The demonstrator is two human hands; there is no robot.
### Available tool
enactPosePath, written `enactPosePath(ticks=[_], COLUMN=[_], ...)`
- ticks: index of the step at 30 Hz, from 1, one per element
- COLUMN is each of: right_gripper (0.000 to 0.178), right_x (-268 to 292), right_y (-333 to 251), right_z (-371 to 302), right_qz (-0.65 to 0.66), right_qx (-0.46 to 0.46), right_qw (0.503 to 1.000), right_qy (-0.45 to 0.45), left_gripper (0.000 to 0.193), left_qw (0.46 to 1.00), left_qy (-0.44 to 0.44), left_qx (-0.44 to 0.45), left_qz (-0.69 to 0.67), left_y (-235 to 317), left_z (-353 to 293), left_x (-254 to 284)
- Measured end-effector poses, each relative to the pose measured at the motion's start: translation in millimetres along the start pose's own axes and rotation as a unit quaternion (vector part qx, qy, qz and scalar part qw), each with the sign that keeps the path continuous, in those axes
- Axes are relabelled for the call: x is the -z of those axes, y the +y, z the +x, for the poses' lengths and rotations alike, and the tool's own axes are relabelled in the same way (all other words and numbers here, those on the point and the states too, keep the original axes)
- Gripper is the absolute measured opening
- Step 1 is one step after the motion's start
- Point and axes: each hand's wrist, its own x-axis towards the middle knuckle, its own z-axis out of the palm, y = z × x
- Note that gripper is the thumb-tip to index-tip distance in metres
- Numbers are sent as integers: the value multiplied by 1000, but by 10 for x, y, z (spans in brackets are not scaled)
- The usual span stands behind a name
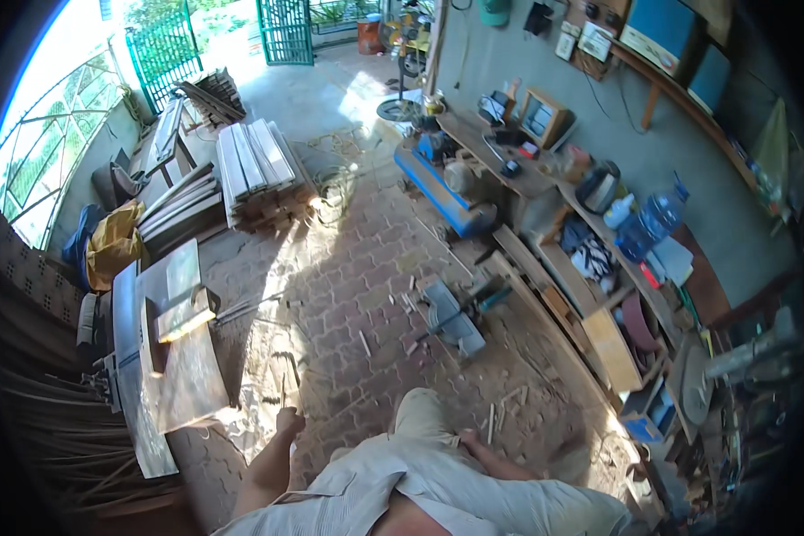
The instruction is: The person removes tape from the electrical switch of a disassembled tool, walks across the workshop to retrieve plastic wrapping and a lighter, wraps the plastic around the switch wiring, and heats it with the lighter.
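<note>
My left hand [289, 422] is low and left of centre, out in front of my body, its fingers closed. A thin dark piece rises just beyond the fingers, against a pale wooden strip on the sunlit floor; I cannot make out what the hand holds. My right hand [469, 438] hangs beside my right trouser leg [427, 415], small in view, with its fingers mostly hidden. Ahead of it on the brick floor sits a grey power tool with a flat metal base [454, 322].
A metal-topped saw table [188, 384] stands at the left. Stacked boards [255, 161] lie beyond it. To the right are a blue air compressor [442, 192], a cluttered workbench [500, 161] and a large water bottle [649, 228]. Wood scraps [500, 415] litter the floor.
</note>
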Motion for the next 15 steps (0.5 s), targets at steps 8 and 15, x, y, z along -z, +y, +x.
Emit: enactPosePath(ticks=[8, 15], right_gripper=[24, 17], right_x=[1225, 3042], right_y=[-1954, -3617], right_z=[2002, 4553], right_qz=[22, 127], right_qx=[-162, 62], right_qw=[975, 989], right_qy=[-152, -31], left_gripper=[27, 24], left_qw=[997, 989], left_qy=[53, -18], left_qx=[-32, -39], left_qz=[-37, 144], left_y=[1615, 2178], left_z=[1942, 2828], left_x=[399, 201])
